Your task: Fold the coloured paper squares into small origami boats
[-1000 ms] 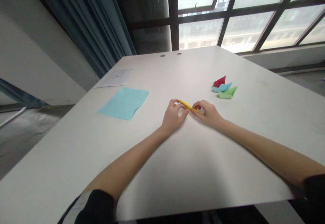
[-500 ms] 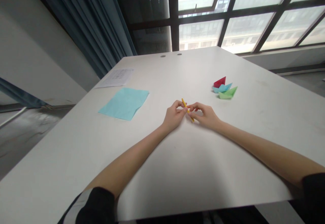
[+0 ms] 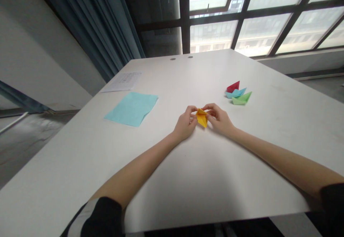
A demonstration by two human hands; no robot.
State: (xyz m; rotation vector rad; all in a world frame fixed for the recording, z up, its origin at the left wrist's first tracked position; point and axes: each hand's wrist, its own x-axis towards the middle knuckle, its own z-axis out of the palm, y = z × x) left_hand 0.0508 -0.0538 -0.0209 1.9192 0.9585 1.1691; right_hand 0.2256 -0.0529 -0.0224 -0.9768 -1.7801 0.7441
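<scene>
Between my hands, just above the white table, is a small folded yellow paper (image 3: 202, 118), its folds spread so that its inside shows. My left hand (image 3: 186, 123) pinches its left edge between thumb and fingers. On the other edge, my right hand (image 3: 219, 118) grips it the same way, fingertips at the top and thumb at the side. Some fingertips are hidden behind the paper. Beyond my right hand lie three small folded paper boats: a red one (image 3: 233, 86), a blue one (image 3: 236, 93) and a green one (image 3: 242, 99), close together.
A light blue paper sheet (image 3: 131, 109) lies left of my hands, one corner slightly raised. Behind it a printed white sheet (image 3: 122, 81) rests near the table's left edge. The white table (image 3: 188, 186) reaches to the window, with a blue curtain (image 3: 99, 25) at left.
The yellow paper was edge-on, a thin strip; now it is turned and spread, showing its opened folds. My hands have shifted slightly and hold it from both sides.
</scene>
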